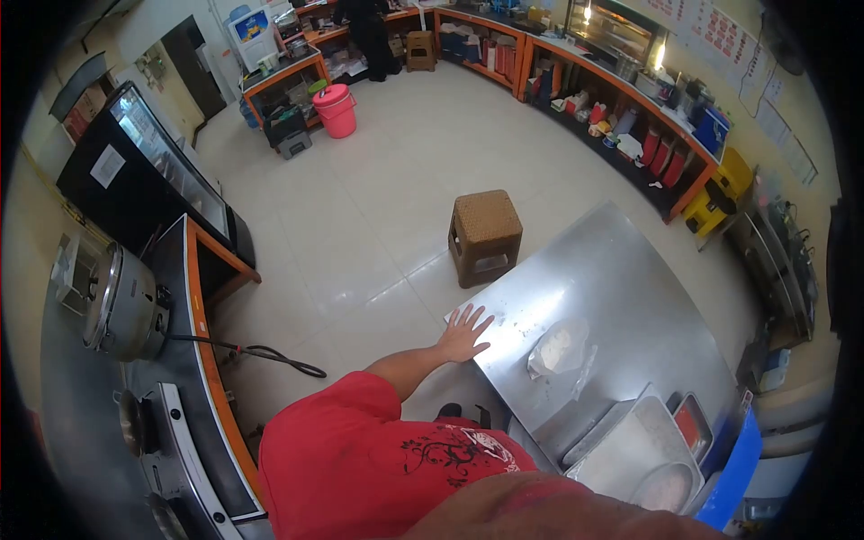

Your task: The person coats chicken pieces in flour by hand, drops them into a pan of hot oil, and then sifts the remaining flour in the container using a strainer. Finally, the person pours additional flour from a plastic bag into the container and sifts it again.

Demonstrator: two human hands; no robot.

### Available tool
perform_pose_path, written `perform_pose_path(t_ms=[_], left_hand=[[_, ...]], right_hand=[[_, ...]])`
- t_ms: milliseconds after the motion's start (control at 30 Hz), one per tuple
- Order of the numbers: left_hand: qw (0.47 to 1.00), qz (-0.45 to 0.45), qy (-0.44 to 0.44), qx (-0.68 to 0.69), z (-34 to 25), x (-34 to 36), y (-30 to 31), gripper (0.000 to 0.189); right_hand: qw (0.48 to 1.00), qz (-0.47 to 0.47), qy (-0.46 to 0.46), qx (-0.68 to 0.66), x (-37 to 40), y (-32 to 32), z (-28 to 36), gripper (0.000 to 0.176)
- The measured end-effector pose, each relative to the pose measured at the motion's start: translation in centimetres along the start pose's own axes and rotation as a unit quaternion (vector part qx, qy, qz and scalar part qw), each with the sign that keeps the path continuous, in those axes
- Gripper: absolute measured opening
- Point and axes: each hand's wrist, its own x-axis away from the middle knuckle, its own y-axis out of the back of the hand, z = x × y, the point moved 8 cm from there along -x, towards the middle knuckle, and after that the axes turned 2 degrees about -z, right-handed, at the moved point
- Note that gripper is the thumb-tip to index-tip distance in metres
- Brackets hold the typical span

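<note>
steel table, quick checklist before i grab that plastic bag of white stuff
1. Left hand free: ok, it lies flat and open on the corner of the steel table, holding nothing.
2. Right hand free: cannot tell, it is out of view.
3. Path to the plastic bag: ok, only bare steel lies between the hand and the bag.
4. Bag shut: cannot tell, too small to see.
5. Bag clear of the metal trays: ok, it lies apart from them, nearer the table's middle.
6. Standing room: ok, the brown stool stands on the floor beyond the table corner.
</note>
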Motion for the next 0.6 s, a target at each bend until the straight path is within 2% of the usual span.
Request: perform_pose_path(t_ms=[233, 333, 367, 467, 600], left_hand=[[0.999, 0.036, -0.003, 0.034, -0.9, -0.3, 0.8, 0.088], [0.964, -0.065, -0.126, 0.225, -6.7, 0.4, 6.2, 0.097], [0.956, -0.104, -0.157, 0.226, -8.9, 0.9, 7.5, 0.103], [0.944, -0.125, -0.105, 0.288, -13.1, 1.4, 7.6, 0.099], [0.936, -0.135, -0.047, 0.323, -14.8, 0.1, 4.2, 0.087]], right_hand=[[1.000, -0.001, 0.000, 0.000, 0.2, 1.6, -0.5, 0.044], [1.000, -0.009, -0.002, -0.008, 0.0, 2.5, -0.5, 0.046], [1.000, -0.007, -0.001, -0.009, 0.0, 2.4, -0.5, 0.046], [1.000, -0.006, -0.006, -0.007, 0.1, 3.1, -1.1, 0.048], [1.000, -0.013, -0.010, -0.011, -0.1, 4.3, -1.6, 0.049]])
